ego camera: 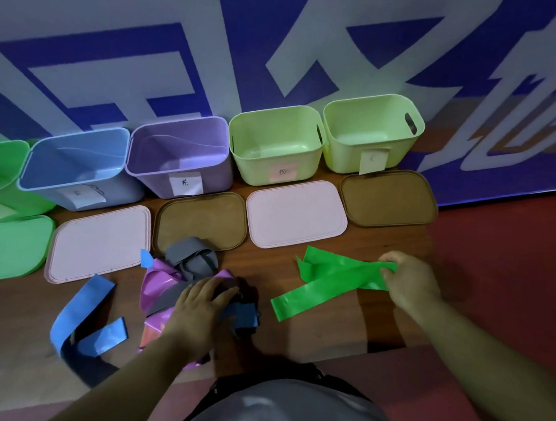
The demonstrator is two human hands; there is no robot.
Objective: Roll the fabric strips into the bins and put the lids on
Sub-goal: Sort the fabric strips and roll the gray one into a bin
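Note:
A bright green strip [328, 277] lies across the wooden floor, and my right hand [411, 280] pinches its right end. My left hand [200, 306] rests flat on a tangled pile of pink [158, 284], grey [192, 255] and dark strips. A blue strip [84, 309] curls on the floor to the left. Open bins stand in a row at the back: green [1, 170], blue [76, 167], purple [179, 153], and two pale green ones [273, 142] [371, 128]. Lids lie in front of them: green [10, 248], pink [101, 243], brown [202, 219], pink [297, 214] and brown [388, 198].
A blue and white patterned wall [246, 47] rises directly behind the bins. Red flooring [508, 270] borders the wooden area on the right. My own torso in a grey shirt [288, 410] fills the bottom centre.

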